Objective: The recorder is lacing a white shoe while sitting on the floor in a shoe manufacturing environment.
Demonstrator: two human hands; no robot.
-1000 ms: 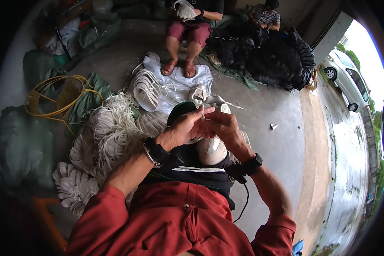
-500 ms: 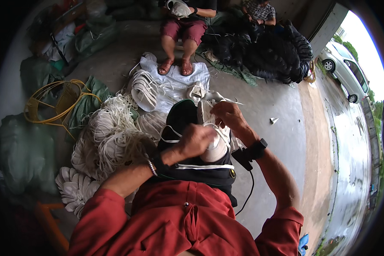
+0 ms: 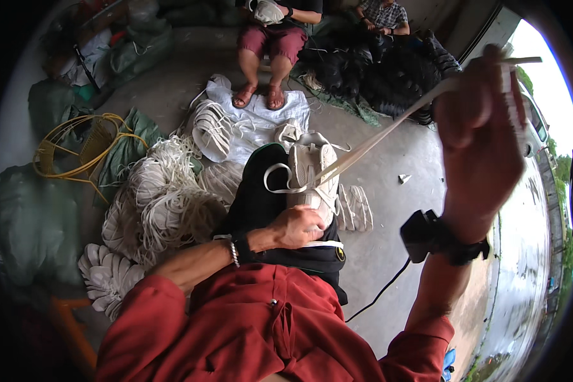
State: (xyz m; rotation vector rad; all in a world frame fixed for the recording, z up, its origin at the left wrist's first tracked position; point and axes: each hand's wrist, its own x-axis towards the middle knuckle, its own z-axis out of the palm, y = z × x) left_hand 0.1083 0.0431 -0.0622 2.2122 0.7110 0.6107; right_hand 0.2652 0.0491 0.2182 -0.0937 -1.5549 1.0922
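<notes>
A white sneaker [image 3: 315,159] lies on the dark cloth [image 3: 258,178] over my lap, its toe toward me. My left hand [image 3: 296,227] is closed around the toe end and steadies it. Raised high at the right, my right hand [image 3: 481,121] pinches a flat white shoelace [image 3: 388,130]. The lace runs taut from the shoe's eyelets up to those fingers, and a short end sticks out past them. A loose loop of lace curls at the shoe's left side. The right fingertips are somewhat blurred by motion.
A heap of white shoes and laces [image 3: 165,197] lies to my left, beside a yellow wire frame [image 3: 89,149] and green sacks [image 3: 38,223]. More white uppers [image 3: 355,209] lie right of my lap. Ahead, a seated person rests sandals on a white sheet [image 3: 248,124]; another sits by black shoes [image 3: 363,76].
My right hand has swung up and to the right, drawing the lace out taut. My left hand has moved down onto the shoe's toe.
</notes>
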